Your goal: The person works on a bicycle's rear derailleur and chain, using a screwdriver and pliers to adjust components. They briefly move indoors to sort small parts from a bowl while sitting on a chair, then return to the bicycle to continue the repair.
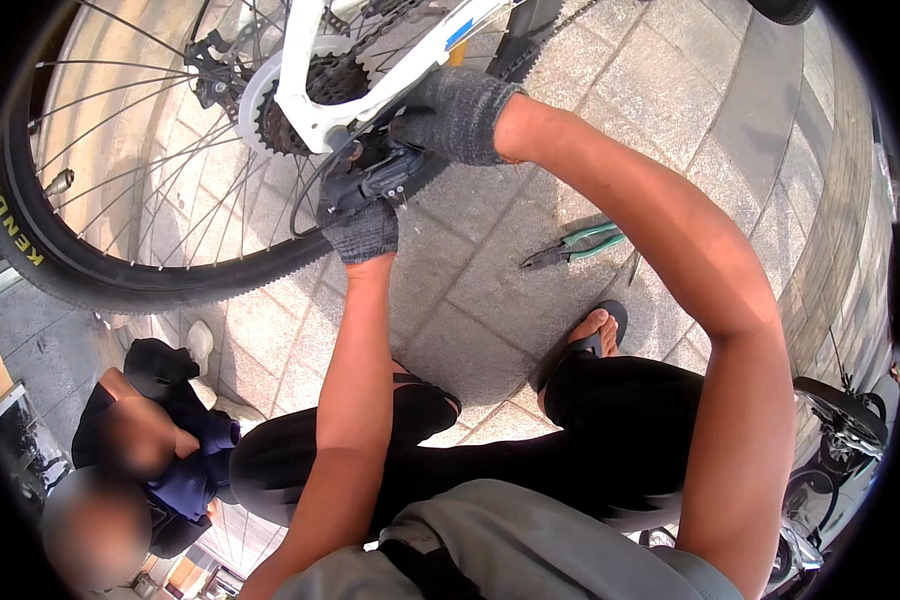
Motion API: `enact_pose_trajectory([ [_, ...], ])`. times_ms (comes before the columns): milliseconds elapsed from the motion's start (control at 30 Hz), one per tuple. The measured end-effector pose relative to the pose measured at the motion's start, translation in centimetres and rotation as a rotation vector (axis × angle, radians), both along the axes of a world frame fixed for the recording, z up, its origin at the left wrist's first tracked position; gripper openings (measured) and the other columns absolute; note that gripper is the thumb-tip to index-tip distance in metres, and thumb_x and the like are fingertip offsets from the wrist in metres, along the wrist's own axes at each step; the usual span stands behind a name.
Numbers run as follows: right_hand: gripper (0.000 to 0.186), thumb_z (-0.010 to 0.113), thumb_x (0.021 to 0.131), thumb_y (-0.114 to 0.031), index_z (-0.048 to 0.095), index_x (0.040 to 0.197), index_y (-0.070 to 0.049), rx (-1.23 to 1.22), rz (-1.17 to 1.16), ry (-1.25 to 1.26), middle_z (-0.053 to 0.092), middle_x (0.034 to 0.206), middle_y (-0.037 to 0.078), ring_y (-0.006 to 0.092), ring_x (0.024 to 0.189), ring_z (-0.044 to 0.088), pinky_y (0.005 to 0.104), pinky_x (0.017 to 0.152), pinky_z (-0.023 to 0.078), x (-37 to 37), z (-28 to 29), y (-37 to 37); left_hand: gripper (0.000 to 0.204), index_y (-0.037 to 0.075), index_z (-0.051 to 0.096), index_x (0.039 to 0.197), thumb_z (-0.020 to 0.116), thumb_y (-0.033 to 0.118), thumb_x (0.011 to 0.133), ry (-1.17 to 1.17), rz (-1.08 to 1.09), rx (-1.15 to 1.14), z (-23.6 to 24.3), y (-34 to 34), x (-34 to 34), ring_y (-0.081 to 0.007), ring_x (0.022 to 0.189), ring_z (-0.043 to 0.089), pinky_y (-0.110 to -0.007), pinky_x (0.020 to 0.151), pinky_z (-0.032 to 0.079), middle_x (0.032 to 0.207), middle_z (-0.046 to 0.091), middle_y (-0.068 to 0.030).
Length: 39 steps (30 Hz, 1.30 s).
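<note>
My left hand [363,232], in a dark grey knit glove, grips the black rear derailleur [378,183] of a bicycle from the near side. My right hand [462,112], gloved alike, is curled in against the derailleur's right side, just below the white frame [300,85]. Its fingertips are partly hidden there. Above my left hand, the dark cassette [325,100] sits in front of a pale spoke disc [260,100]. A black cable [295,205] loops beside the derailleur.
Green-handled pliers [575,246] lie on the paving [500,265] right of my left forearm. The rear wheel's black tyre [140,287] curves across the left. A person [135,430] is low at the lower left. More bicycles [840,420] stand at the far right.
</note>
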State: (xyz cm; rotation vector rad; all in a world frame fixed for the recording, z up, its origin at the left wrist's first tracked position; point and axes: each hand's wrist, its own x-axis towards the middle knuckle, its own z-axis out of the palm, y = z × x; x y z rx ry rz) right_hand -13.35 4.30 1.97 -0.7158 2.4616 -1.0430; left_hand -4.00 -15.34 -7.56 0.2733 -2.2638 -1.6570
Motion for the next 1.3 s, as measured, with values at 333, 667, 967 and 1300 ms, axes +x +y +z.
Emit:
enact_pose_trajectory([
  [333, 0.038, 0.068, 0.095, -0.033, 0.075, 0.123, -0.008, -0.007, -0.033, -0.098, 0.074, 0.120, 0.017, 0.0343, 0.109, 0.071, 0.0402, 0.098, 0.054, -0.8, -0.5, -0.1, 0.031, 0.003, 0.063, 0.120, 0.055, 0.028, 0.104, -0.057, 0.076, 0.483, 1.0, 0.8, -1.4, -0.0246, 0.099, 0.070, -0.035, 0.086, 0.057, 0.113, 0.071, -0.0138],
  [667, 0.038, 0.071, 0.093, -0.031, 0.075, 0.122, -0.007, -0.033, -0.057, -0.149, 0.076, 0.116, 0.017, 0.0328, 0.106, 0.072, 0.0393, 0.095, 0.054, -1.1, -1.1, -0.1, 0.033, 0.000, 0.071, 0.120, 0.059, 0.024, 0.102, -0.054, -0.089, -0.323, -2.6, -3.8, -1.1, -0.0201, 0.092, 0.070, -0.034, 0.083, 0.055, 0.108, 0.075, -0.0098],
  [967, 0.049, 0.061, 0.095, -0.052, 0.076, 0.122, -0.013, 0.003, 0.049, -0.249, 0.076, 0.112, 0.016, 0.0332, 0.098, 0.071, 0.0387, 0.091, 0.055, -1.9, -1.7, 0.5, 0.027, -0.001, 0.074, 0.113, 0.061, 0.019, 0.100, -0.030, -0.122, -0.444, 0.2, -2.7, -0.6, -0.0183, 0.090, 0.072, -0.033, 0.079, 0.056, 0.102, 0.077, -0.0112],
  [1300, 0.051, 0.061, 0.095, -0.056, 0.075, 0.126, -0.018, 0.017, 0.137, -0.205, 0.076, 0.118, 0.013, 0.0327, 0.105, 0.070, 0.0386, 0.094, 0.053, -3.1, -2.0, 0.5, 0.025, 0.000, 0.068, 0.117, 0.068, 0.014, 0.097, -0.029, -0.161, -0.554, 0.0, -3.0, -0.9, -0.0239, 0.096, 0.070, -0.037, 0.086, 0.055, 0.101, 0.074, -0.0112],
])
